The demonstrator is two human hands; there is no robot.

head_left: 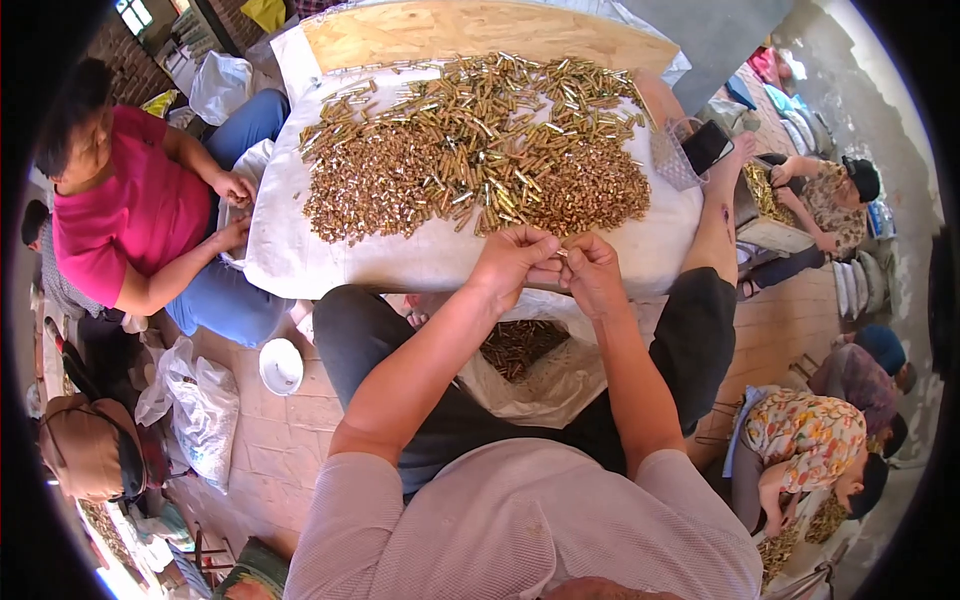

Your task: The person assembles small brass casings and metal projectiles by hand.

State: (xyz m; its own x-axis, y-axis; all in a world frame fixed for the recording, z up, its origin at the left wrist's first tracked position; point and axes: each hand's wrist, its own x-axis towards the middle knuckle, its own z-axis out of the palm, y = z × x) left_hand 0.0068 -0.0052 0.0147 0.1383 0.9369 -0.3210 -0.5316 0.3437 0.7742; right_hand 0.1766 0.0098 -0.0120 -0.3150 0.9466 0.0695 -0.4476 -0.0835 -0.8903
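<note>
My left hand point(515, 262) and my right hand point(597, 275) meet at the table's near edge, fingertips pinched together. Between them shows a small metal piece point(562, 253), too small to make out fully. Just beyond lie heaps on a white cloth-covered table point(330, 262): short copper-coloured pieces at the left point(370, 180), more short pieces at the right point(600, 185), and long slim brass-coloured tubes point(490, 100) behind and between them. Below my hands, between my knees, an open pale sack point(560, 395) holds dark slender pieces point(515, 348).
A wooden board point(480, 35) edges the table's far side. At right are a mesh basket point(675, 155) and a dark phone point(706, 147). A person in pink point(150, 210) sits at left, above a white bowl point(281, 366) and plastic bag point(205, 420). Several people work at right.
</note>
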